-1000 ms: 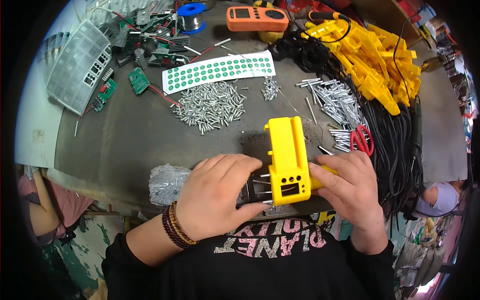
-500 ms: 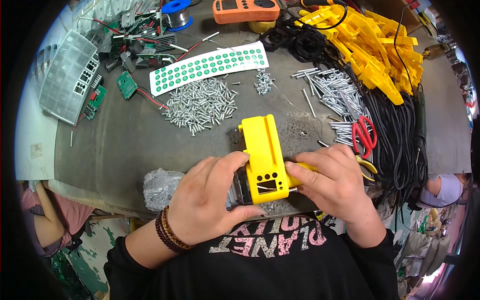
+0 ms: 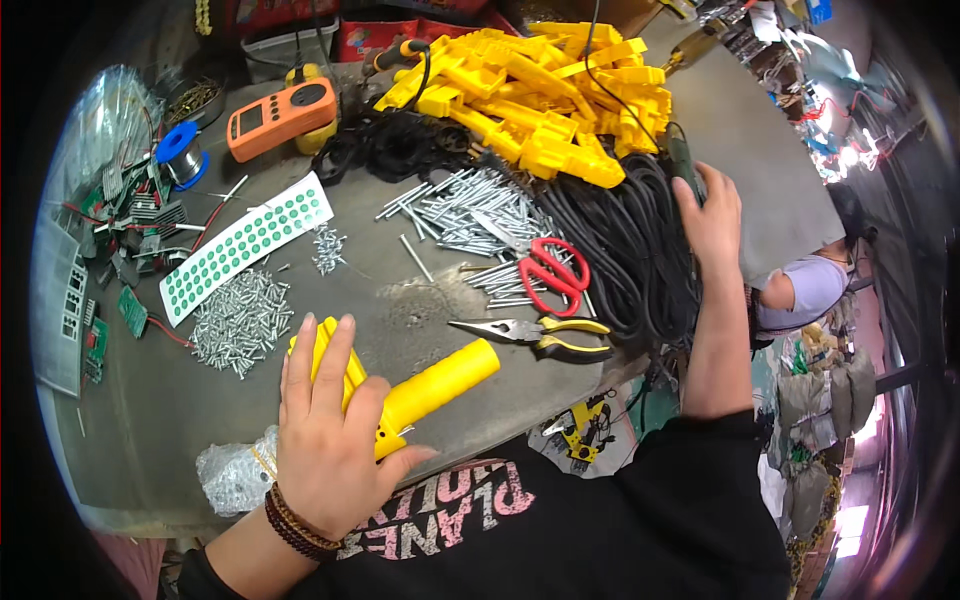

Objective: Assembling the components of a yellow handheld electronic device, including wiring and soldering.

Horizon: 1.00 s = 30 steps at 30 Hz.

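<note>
A yellow plastic housing (image 3: 351, 372) with a ribbed round handle (image 3: 443, 383) lies at the table's near edge. My left hand (image 3: 335, 430) spans it from above, fingers stretched across and thumb along its near side, hiding much of the body. Far to the right, my right hand (image 3: 714, 222) is at a dark green stick-shaped tool (image 3: 681, 153), which sits between thumb and fingers beside a bundle of black cables (image 3: 625, 245). The lower part of that tool is hidden by the hand. Long-nose pliers (image 3: 540, 332) and red-handled scissors (image 3: 553, 275) lie between my hands.
Long screws (image 3: 470, 210) and short screws (image 3: 242, 320) lie in heaps beside a sheet of green round stickers (image 3: 250, 240). Yellow plastic parts (image 3: 540, 100) are piled at the back. An orange meter (image 3: 282, 118), solder spool (image 3: 181, 158) and circuit boards (image 3: 130, 220) stand further left.
My right hand has let go of the housing's handle and moved right to the dark green tool. The housing has been lowered and turned under my left hand. The head view has swung right.
</note>
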### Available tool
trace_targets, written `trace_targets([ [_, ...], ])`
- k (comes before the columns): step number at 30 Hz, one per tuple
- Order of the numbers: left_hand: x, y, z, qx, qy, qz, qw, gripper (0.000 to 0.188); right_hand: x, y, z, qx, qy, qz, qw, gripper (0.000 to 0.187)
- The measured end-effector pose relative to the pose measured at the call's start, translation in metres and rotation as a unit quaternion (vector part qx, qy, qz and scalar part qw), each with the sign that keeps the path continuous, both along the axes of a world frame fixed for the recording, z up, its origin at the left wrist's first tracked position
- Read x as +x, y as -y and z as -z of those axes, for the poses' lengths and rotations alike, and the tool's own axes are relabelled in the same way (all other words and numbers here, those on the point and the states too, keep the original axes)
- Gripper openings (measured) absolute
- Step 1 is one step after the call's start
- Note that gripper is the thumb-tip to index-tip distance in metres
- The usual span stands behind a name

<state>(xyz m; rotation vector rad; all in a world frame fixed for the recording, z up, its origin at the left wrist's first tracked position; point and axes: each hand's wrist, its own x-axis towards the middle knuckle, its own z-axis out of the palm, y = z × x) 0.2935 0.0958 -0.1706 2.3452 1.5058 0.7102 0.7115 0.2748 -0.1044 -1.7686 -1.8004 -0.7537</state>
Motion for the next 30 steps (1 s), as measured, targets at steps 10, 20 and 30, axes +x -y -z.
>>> trace_targets([
  [10, -0.006, 0.011, -0.001, -0.001, -0.024, 0.02, 0.999, 0.059, 0.073, 0.018, -0.025, -0.104, -0.611, -0.213, 0.755, 0.054],
  [20, -0.007, 0.002, 0.006, 0.025, -0.014, 0.021, 0.999, 0.052, -0.116, 0.136, 0.05, -0.247, -0.82, -0.481, 0.186, 0.042],
  [30, -0.009, 0.004, 0.007, 0.028, -0.018, 0.02, 0.999, 0.05, -0.147, 0.147, 0.088, -0.163, -0.902, -0.381, 0.124, 0.04],
])
